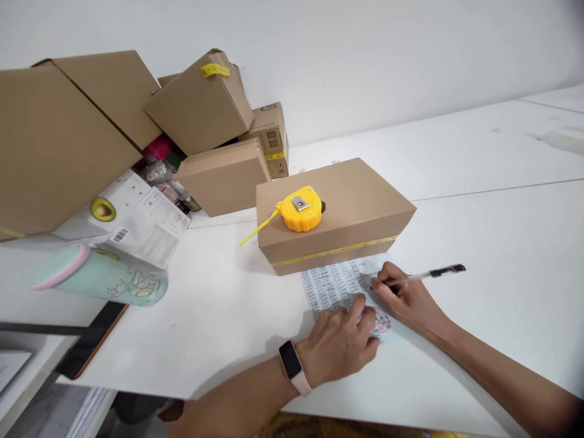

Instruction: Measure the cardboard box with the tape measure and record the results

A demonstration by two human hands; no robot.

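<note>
My right hand (404, 298) grips a clear pen (424, 275) with a black cap, its tip down on a printed sheet of paper (335, 286). My left hand (340, 344), with a smartwatch on the wrist, rests fingers down on the lower part of that sheet, fingers curled. Just behind the paper lies a closed cardboard box (347, 210) sealed with yellow tape. A yellow tape measure (300, 208) sits on its top left, a short length of tape pulled out to the left.
Several cardboard boxes (82, 128) are piled at the back left of the white table (479, 201). A white avocado-printed carton (132, 216) and a mint tumbler (104, 277) with a pink lid lie at the left. A dark flat device (91, 347) sits near the left edge.
</note>
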